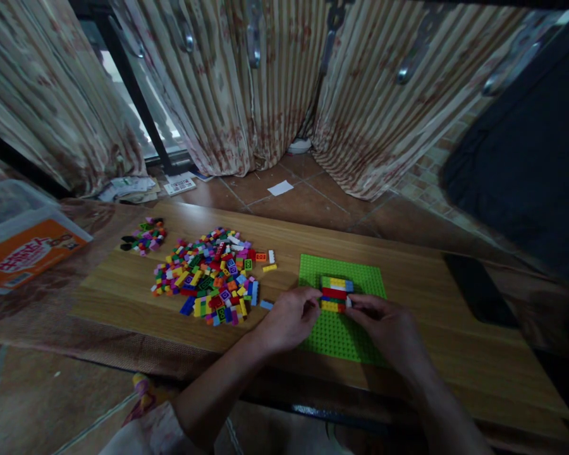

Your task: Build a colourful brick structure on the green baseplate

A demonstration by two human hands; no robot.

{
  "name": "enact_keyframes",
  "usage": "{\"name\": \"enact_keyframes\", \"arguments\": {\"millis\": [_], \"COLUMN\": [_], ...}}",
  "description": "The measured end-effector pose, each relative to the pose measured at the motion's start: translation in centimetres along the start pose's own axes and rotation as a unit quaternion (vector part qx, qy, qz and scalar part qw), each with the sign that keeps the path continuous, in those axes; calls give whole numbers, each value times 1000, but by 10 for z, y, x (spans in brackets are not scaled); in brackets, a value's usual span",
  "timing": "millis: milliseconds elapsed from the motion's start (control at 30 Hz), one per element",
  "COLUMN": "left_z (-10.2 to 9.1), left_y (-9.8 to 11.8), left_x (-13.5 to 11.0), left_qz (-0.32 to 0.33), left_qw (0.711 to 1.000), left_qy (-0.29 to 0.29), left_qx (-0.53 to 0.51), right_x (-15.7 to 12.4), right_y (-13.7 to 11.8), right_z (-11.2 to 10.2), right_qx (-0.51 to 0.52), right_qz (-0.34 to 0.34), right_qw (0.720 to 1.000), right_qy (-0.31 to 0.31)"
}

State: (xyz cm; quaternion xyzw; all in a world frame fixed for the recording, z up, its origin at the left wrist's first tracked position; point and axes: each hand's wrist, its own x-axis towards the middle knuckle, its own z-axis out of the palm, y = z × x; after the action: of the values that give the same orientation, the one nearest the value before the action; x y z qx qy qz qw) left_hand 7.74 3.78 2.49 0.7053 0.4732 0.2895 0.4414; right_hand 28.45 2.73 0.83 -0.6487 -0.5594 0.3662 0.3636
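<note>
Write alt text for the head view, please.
A person's left hand and right hand flank a small multicolored brick build on a green baseplate on a wooden table. A heap of loose bricks lies to the left, a dark flat object to the right, and patterned curtains hang behind.

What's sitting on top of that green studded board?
The green board carries a small build of colored bricks, with yellow, red and blue showing, between the left fingers and the right fingers. What lies directly under the build or behind the fingers is covered.
</note>
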Motion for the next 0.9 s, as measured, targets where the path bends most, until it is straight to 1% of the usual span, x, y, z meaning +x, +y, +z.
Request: {"name": "enact_keyframes", "arguments": {"millis": [100, 300, 367, 467, 533, 633, 667, 767, 833, 900], "left_z": [1, 2, 1, 0, -1, -5, -7, -21, -35, -51], "left_y": [-1, -4, -4, -3, -3, -3, -4, -8, -13, -20], "left_x": [0, 1, 1, 1, 0, 0, 1, 4, 7, 9], "left_qz": [3, 2, -1, -4, -4, -1, -1, 3, 8, 6], "left_qw": [1000, 1000, 1000, 1000, 1000, 1000, 1000, 999, 996, 988], "left_qy": [4, 6, 6, 8, 7, 2, 5, 40, 86, 147], "left_qx": [-5, -7, -6, -4, -8, -20, -24, -21, 6, 51], "right_x": [-1, -3, -3, -1, 2, 8, 10, 11, 11, 10], "right_y": [-1, 0, 0, -1, -4, -8, -9, -9, -8, -5], "right_z": [1, 4, 3, -2, -8, -17, -19, -20, -18, -15], "right_qx": [-3, -56, -55, -20, -1, 10, 14, 13, -7, -29], "right_qz": [-3, -53, -50, -34, -23, -11, -9, -10, -17, -23], "right_qw": [1000, 997, 997, 999, 999, 993, 991, 988, 988, 988], "right_qy": [9, 23, 14, 0, 33, 118, 135, 153, 152, 148]}}
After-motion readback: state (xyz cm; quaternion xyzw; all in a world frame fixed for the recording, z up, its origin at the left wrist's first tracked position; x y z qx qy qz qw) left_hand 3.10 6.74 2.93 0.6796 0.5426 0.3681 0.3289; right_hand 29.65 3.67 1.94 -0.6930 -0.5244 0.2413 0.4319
